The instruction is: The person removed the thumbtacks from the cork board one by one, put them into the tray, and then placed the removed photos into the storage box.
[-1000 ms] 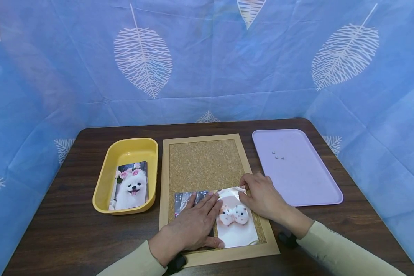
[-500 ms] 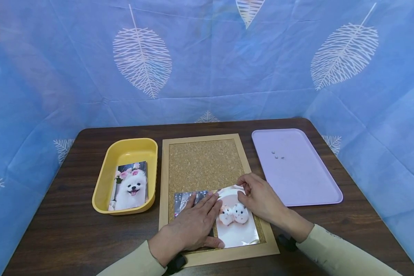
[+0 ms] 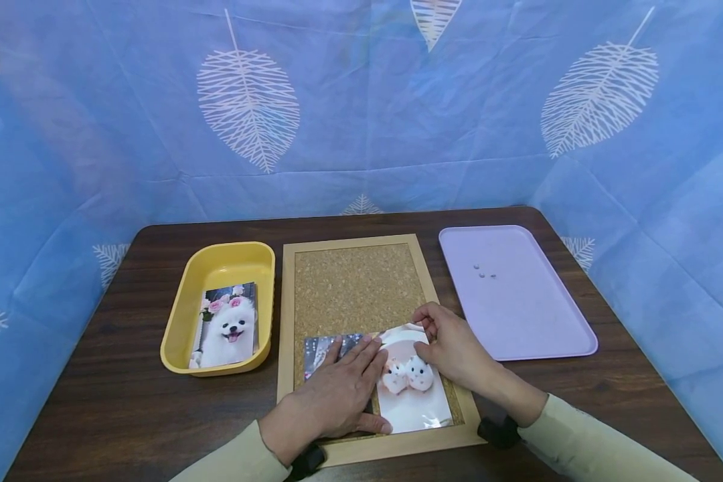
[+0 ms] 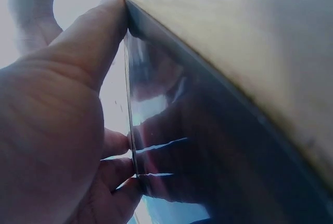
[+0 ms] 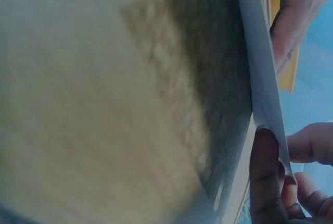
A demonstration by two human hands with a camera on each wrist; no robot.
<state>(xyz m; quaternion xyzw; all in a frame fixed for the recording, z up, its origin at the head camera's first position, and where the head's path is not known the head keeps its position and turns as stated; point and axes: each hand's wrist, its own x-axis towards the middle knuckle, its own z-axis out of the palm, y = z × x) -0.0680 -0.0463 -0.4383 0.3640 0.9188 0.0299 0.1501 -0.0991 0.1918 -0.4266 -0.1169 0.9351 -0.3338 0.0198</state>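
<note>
My left hand (image 3: 340, 395) lies spread over a dark photo (image 3: 314, 351) on the framed corkboard (image 3: 355, 288). Its fingertips and thumb reach the left edge of a photo of two white hamsters (image 3: 414, 408). In the left wrist view, the glossy dark photo (image 4: 166, 156) reflects the fingers. With thumb and fingers, my right hand (image 3: 460, 351) pinches the hamster photo's upper right corner. The right wrist view shows the photo's pale underside (image 5: 263, 67) tilted up from the cork, fingers on both faces. My left hand covers most of the dark photo.
A yellow bin (image 3: 183, 294) at the left contains a white dog photo (image 3: 231, 331). On the right, a lilac tray (image 3: 530, 314) bears several tiny pins (image 3: 484, 275). The dark wooden table (image 3: 108, 381) meets a blue leaf-patterned cloth (image 3: 361, 100) behind.
My right hand has shifted slightly left, keeping its pinch on the hamster photo's corner. The left hand has stayed in place.
</note>
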